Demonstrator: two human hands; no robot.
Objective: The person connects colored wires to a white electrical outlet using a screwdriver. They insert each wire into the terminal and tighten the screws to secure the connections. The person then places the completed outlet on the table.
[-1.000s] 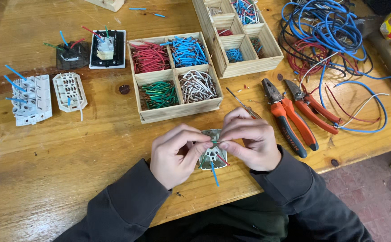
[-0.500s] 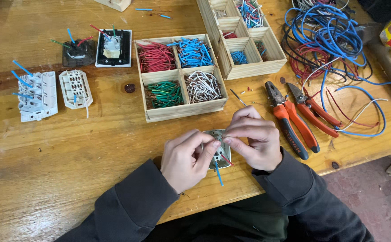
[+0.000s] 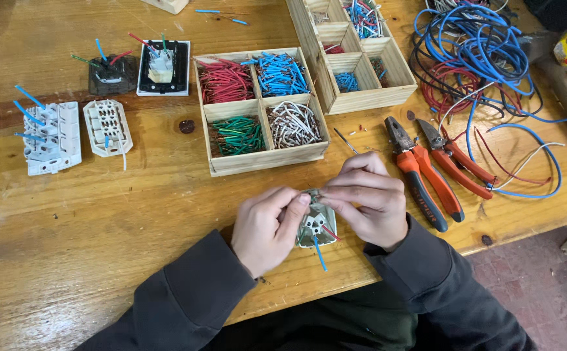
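**Socket module pinched between both hands at the near table edge**

The white socket module (image 3: pixel 316 224) sat between the two hands, just above the near edge of the table (image 3: pixel 101 260). The left hand (image 3: pixel 267 227) closed its grip on the module's left side; the right hand (image 3: pixel 368 205) pinched narrowly at its far top edge, where a thin wire end seemed to meet it. Blue and red wire stubs pointed from the module toward the person. The orange-handled pliers (image 3: pixel 420 175) lay just right of the right hand, the nearer one.
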